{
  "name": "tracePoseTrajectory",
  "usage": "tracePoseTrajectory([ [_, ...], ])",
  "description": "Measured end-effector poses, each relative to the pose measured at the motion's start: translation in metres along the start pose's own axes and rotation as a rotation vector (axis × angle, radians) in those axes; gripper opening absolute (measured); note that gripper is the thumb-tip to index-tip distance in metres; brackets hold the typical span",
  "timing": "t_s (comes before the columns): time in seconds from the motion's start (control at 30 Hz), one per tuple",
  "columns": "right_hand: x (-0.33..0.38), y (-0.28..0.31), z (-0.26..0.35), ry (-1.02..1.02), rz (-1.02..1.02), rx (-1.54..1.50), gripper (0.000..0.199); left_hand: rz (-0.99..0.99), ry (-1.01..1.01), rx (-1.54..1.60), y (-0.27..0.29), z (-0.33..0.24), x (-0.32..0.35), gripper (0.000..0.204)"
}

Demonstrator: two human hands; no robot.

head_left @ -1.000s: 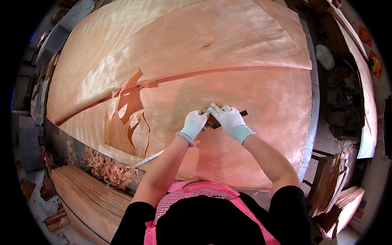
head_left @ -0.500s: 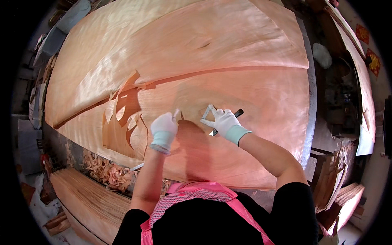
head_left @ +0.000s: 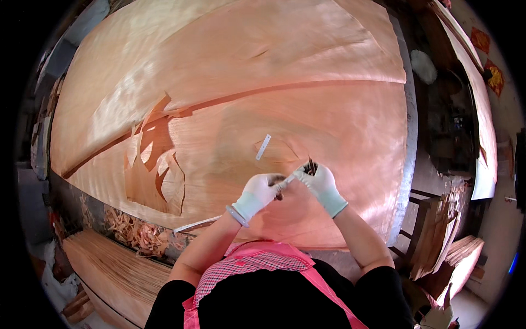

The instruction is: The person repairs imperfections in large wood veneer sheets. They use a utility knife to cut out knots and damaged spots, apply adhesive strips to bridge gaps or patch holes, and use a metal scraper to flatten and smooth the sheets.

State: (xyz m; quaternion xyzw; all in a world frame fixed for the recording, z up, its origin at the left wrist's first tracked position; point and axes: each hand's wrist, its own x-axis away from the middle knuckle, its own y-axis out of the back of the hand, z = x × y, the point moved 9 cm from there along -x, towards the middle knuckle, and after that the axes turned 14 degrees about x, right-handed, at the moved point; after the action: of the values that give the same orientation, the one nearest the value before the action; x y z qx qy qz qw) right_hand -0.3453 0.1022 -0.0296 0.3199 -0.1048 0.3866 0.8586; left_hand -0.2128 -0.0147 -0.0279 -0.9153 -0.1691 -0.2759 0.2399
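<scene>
Both my hands wear white gloves with pale green cuffs and meet above the near part of a veneer sheet (head_left: 230, 126). A narrow white strip (head_left: 289, 179), which looks like tape, spans the gap between them. My left hand (head_left: 262, 190) pinches one end, dark patches showing at its fingers. At the other end, my right hand (head_left: 322, 183) is closed, with a small dark item (head_left: 310, 166) among its fingers; its kind is unclear. Beyond the hands a short white strip with dots (head_left: 263, 147) lies flat on the veneer, beside a thin crack or cut line.
Torn veneer pieces (head_left: 148, 170) lie on the sheet's left side. A long pale strip (head_left: 197, 223) sits at the near edge, beside heaped shavings (head_left: 137, 233). Stacked veneer (head_left: 115, 274) stands near left; another stack (head_left: 438, 241) stands at right.
My left hand has moved right and my right hand back toward me; they now meet. The right hand has left the white strip on the veneer. The black bar under it is no longer seen there.
</scene>
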Motion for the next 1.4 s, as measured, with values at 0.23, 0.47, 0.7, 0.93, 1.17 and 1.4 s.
tracePoseTrajectory([
  [0.23, -0.041, 0.013, 0.056, 0.101, -0.038, 0.509, 0.028, -0.193, 0.113, -0.257, 0.022, -0.022, -0.023, 0.032],
  [0.47, -0.053, 0.036, 0.066, 0.118, -0.135, 0.838, 0.019, -0.219, 0.176, -0.282, 0.024, -0.009, -0.035, 0.029],
  [0.7, 0.002, -0.03, 0.043, 0.441, 0.403, 1.361, 0.078, -0.181, 0.125, -0.477, 0.021, -0.017, -0.027, 0.034],
  [0.93, 0.014, -0.036, 0.061, 0.383, 0.592, 1.502, 0.084, -0.279, -0.25, -1.147, 0.022, -0.023, -0.009, 0.033],
  [1.17, -0.012, -0.008, 0.035, 0.43, 0.362, 0.972, 0.083, -0.732, -0.463, 0.064, 0.198, -0.081, 0.152, 0.021],
  [1.4, 0.024, -0.012, 0.051, 0.309, 0.12, 0.684, 0.062, -1.297, -0.856, 0.466, 0.3, -0.008, 0.419, 0.022],
])
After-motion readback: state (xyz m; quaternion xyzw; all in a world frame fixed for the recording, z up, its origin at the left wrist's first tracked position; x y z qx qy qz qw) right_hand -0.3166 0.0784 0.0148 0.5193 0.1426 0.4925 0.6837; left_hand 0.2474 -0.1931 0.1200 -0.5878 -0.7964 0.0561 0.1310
